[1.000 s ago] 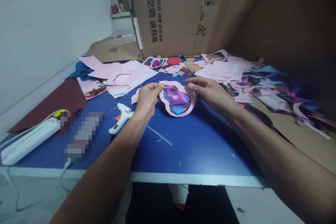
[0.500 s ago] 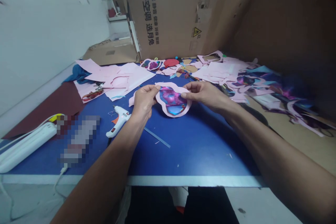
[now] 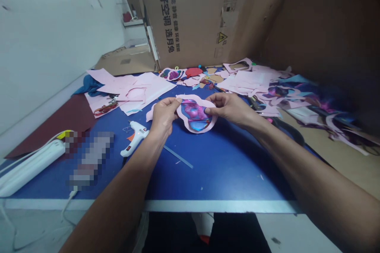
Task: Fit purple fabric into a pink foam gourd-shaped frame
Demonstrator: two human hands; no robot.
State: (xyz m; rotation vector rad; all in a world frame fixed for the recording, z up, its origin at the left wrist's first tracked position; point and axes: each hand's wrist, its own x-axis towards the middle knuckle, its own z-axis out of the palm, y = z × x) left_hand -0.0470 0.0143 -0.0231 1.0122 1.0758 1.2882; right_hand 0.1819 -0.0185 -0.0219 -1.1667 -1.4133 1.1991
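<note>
Between both hands, just over the blue table [image 3: 225, 166], is a rounded pink cut-out [image 3: 212, 125] with a shiny purple-and-blue patterned piece [image 3: 194, 110] set inside its pink border. My left hand [image 3: 164, 116] pinches its left edge between thumb and fingers. At the right edge, my right hand [image 3: 227, 107] grips it, with the thumb on the front and the fingers behind. Another pink piece [image 3: 149, 116] shows partly behind my left hand. A white glue gun [image 3: 135, 138] lies left of my left forearm, and a thin translucent strip [image 3: 179, 157] rests below the hands.
Pink sheets [image 3: 154, 87] and a red-handled tool [image 3: 105, 106] lie back left. Pink and patterned scraps [image 3: 252, 81] are heaped back right. A large cardboard box [image 3: 196, 16] stands behind. A white power strip [image 3: 32, 168] and a pixelated object [image 3: 93, 158] sit at left.
Both hands keep the pink cut-out in nearly the same spot. Its patterned surface catches the light a little differently, and the whole view has shifted slightly.
</note>
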